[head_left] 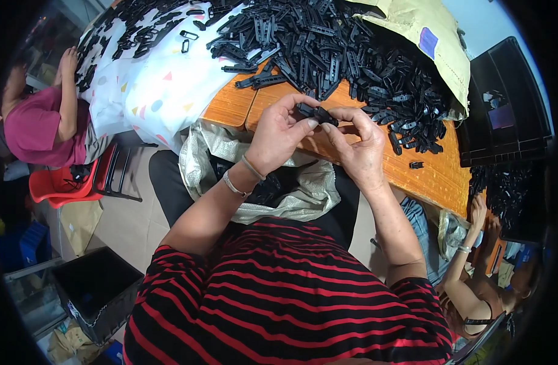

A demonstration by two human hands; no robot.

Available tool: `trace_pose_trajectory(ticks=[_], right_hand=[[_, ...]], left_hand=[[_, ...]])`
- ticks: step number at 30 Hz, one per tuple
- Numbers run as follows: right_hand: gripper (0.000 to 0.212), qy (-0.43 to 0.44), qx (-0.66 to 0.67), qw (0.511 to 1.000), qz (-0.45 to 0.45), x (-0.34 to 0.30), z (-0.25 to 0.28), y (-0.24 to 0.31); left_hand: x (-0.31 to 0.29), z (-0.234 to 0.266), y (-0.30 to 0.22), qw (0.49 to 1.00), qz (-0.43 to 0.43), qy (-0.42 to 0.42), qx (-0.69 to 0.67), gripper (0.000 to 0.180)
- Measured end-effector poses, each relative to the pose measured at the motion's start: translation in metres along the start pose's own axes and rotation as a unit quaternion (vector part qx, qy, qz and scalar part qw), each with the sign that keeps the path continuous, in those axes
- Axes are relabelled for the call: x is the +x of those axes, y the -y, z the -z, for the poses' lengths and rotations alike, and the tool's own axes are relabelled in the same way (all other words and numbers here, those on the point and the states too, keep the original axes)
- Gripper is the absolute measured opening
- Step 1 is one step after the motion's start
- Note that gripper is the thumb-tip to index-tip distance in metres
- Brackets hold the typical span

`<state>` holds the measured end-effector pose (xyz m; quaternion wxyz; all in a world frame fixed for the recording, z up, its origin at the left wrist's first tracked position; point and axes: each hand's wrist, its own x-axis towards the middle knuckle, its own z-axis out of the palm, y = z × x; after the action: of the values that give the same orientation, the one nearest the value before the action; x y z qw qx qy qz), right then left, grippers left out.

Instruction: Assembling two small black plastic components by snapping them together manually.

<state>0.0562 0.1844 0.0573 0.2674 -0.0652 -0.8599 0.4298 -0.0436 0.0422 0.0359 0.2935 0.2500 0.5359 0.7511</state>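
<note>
Both hands meet over the near edge of the wooden table, pinching small black plastic parts (316,114). My left hand (278,135) grips from the left, its thumb and index finger closed on the plastic. From the right, my right hand (359,148) holds the other end between thumb and fingertips. The fingers partly cover the parts, so I cannot tell whether they are joined. Just beyond lies a big heap of long black plastic parts (312,45). A heap of shorter black plastic pieces (406,100) spreads to its right.
A single black piece (417,165) lies on the wooden table (440,182). An open woven sack (318,204) sits in my lap. White patterned sheeting (160,91) covers the table's left. One person (45,131) sits left, another (467,292) right. A dark crate (96,292) stands lower left.
</note>
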Motion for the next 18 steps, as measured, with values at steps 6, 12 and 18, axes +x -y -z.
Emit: trace_pose_trajectory(ticks=[6, 12, 18], right_hand=[[0.023, -0.015, -0.004, 0.999, 0.047, 0.003, -0.006, -0.007], [0.027, -0.017, 0.033, 0.995, 0.095, 0.001, -0.011, 0.003], [0.029, -0.032, 0.027, 0.989, 0.142, 0.000, -0.013, 0.007]], left_hand=[[-0.010, -0.005, -0.007, 1.000, -0.002, -0.006, -0.021, 0.033], [-0.015, -0.004, -0.009, 0.998, -0.054, -0.012, -0.023, 0.036], [-0.016, 0.006, -0.016, 0.997, -0.074, 0.014, 0.025, 0.033]])
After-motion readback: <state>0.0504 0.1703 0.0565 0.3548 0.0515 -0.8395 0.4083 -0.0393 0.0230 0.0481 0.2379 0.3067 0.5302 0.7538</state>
